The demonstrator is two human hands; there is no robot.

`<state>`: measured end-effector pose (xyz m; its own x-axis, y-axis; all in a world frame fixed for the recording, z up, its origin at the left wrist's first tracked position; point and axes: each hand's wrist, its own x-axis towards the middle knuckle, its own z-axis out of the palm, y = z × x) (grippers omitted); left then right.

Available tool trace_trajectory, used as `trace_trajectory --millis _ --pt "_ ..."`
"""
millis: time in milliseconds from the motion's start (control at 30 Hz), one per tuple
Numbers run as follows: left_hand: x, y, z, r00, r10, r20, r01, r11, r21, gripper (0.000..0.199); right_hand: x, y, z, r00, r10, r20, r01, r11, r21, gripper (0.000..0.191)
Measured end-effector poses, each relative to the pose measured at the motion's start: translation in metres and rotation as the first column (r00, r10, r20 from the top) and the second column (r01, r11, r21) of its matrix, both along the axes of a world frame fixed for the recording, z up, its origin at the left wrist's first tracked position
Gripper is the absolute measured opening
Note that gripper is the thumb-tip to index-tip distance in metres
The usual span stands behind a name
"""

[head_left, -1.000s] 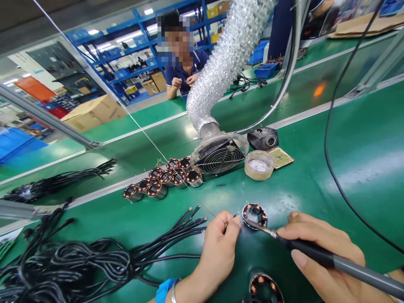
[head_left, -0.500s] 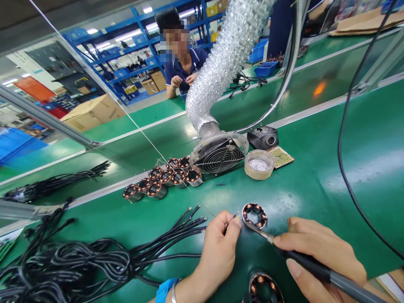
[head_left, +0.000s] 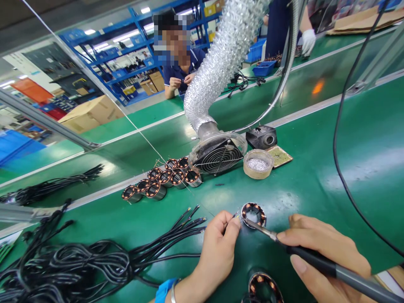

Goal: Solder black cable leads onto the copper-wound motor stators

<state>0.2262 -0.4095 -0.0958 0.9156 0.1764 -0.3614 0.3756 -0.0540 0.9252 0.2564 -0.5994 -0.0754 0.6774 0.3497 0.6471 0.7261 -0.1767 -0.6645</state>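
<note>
My left hand [head_left: 221,242] pinches the end of a black cable beside a copper-wound stator ring [head_left: 263,216] on the green bench. In my right hand [head_left: 325,252] is a soldering iron [head_left: 312,257], its metal tip over the ring's near left edge, close to my left fingertips. Fine wire ends show between those fingertips and the ring. Nearer the bottom edge stands a second stator [head_left: 265,288]. Left of my left hand lie loose black cables [head_left: 91,261] with stripped ends.
Several stators [head_left: 155,190] stand in a group by the fume extractor fan [head_left: 217,158]. To its right are a round solder tub [head_left: 258,164], a flat tin [head_left: 279,155] and a black holder [head_left: 261,136]. A person [head_left: 179,67] sits across the bench; a gloved hand [head_left: 307,42] shows farther right.
The soldering iron's tip has shifted slightly right, from by my left fingertips to over the ring's edge. My left hand keeps its pinch. A white-gloved hand now shows at the far bench.
</note>
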Motion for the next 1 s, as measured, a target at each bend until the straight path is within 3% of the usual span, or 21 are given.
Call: trace_trajectory --millis 867,1000 --pt "-0.0003 0.001 -0.0005 1.0 0.007 -0.006 -0.007 1.0 -0.028 0.039 -0.0001 -0.0006 -0.0058 1.0 -0.028 0.0 0.028 0.996 0.08 0.027" --pt "-0.0003 0.0003 0.0008 1.0 0.011 -0.007 -0.011 1.0 -0.027 0.039 0.0011 -0.0027 -0.0082 1.0 -0.012 -0.017 0.012 0.999 0.036 0.028"
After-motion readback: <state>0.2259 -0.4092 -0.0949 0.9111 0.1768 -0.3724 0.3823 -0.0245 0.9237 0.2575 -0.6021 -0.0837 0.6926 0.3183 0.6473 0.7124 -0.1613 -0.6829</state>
